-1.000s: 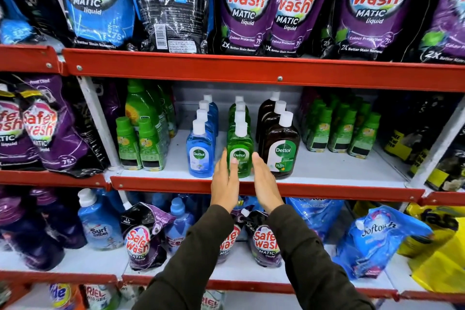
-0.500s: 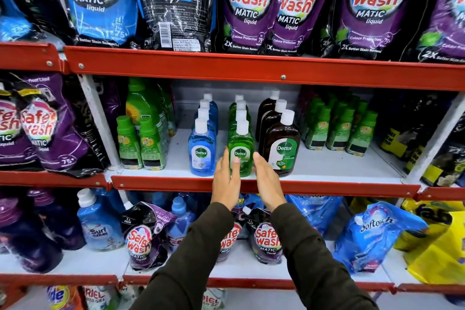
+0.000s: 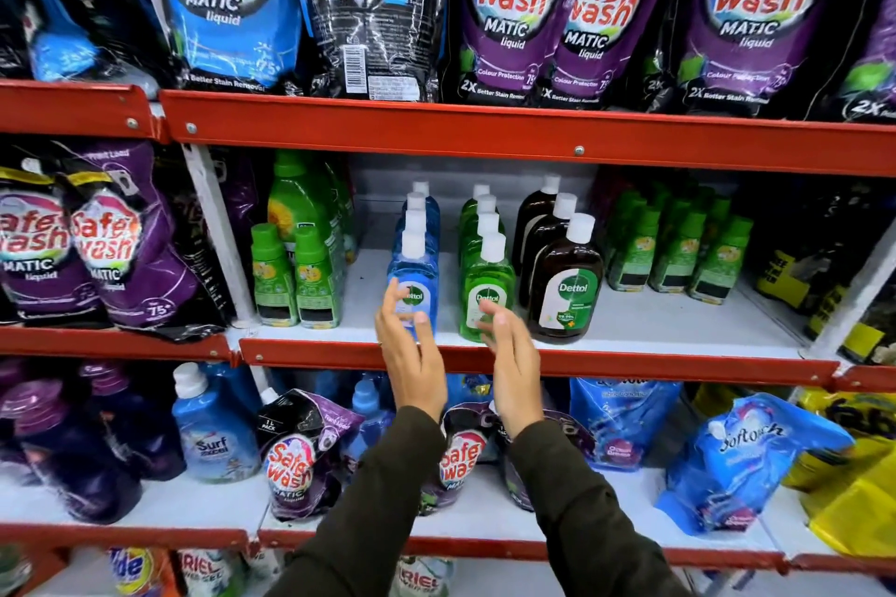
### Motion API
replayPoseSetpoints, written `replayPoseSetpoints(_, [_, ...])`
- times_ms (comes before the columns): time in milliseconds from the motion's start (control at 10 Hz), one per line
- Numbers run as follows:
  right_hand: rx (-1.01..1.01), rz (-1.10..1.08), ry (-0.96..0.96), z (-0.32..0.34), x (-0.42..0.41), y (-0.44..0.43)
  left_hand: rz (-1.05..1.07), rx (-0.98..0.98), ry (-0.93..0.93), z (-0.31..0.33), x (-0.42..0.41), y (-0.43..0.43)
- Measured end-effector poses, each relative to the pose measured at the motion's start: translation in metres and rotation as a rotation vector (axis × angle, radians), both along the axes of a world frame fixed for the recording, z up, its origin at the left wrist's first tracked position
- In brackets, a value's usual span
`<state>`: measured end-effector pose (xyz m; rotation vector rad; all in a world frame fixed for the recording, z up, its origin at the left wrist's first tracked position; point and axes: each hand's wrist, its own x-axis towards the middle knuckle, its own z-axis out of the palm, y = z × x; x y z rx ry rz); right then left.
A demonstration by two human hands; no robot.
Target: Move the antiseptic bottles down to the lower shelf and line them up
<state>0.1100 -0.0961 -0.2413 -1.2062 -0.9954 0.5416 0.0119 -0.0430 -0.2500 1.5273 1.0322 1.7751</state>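
Three rows of Dettol antiseptic bottles with white caps stand front to back on the middle shelf (image 3: 654, 320): a blue row (image 3: 421, 269), a green row (image 3: 488, 279) and a brown row (image 3: 565, 286). My left hand (image 3: 409, 349) is open, its fingertips over the lower part of the front blue bottle. My right hand (image 3: 511, 359) is open too, with fingertips at the base of the front green bottle. Neither hand grips a bottle. Dark sleeves cover both forearms.
Small green bottles stand left (image 3: 291, 276) and right (image 3: 679, 247) of the Dettol rows. Safe Wash pouches (image 3: 509, 10) fill the top shelf. The shelf below (image 3: 203, 499) holds a Surf bottle (image 3: 211, 431), Safe Wash pouches (image 3: 296, 456) and a blue Softouch pouch (image 3: 746, 461). Red rails (image 3: 630, 368) front each shelf.
Both hands have spread apart: the left moved from the green bottle to the front blue bottle, and the right now sits at the front green bottle.
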Motion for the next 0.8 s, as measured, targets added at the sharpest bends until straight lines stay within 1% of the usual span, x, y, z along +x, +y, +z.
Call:
replayPoseSetpoints(100, [-0.119,0.211,0.031,0.009,-0.025,0.012,0.005,-0.093,-0.024,0.005,-0.016,0.022])
replayPoseSetpoints(200, [-0.207,0.275,0.048,0.017,-0.042,0.028,-0.141,-0.251,0.027,0.009,-0.031,0.043])
replayPoseSetpoints(300, [-0.257,0.258,0.028,0.02,-0.048,0.038,-0.362,-0.306,-0.037,0.012,-0.039,0.052])
replayPoseSetpoints(400, [-0.282,0.244,-0.003,0.022,-0.049,0.043,-0.475,-0.345,-0.093,0.012,-0.043,0.054])
replayPoseSetpoints(600, [-0.265,0.219,-0.028,0.021,-0.05,0.041,-0.521,-0.345,-0.095,0.011,-0.046,0.051])
replayPoseSetpoints(700, [-0.284,0.214,-0.037,0.022,-0.052,0.038,-0.517,-0.348,-0.048,0.016,-0.048,0.045])
replayPoseSetpoints(800, [-0.267,0.211,0.016,0.021,-0.048,0.034,-0.378,-0.266,-0.01,0.013,-0.049,0.039])
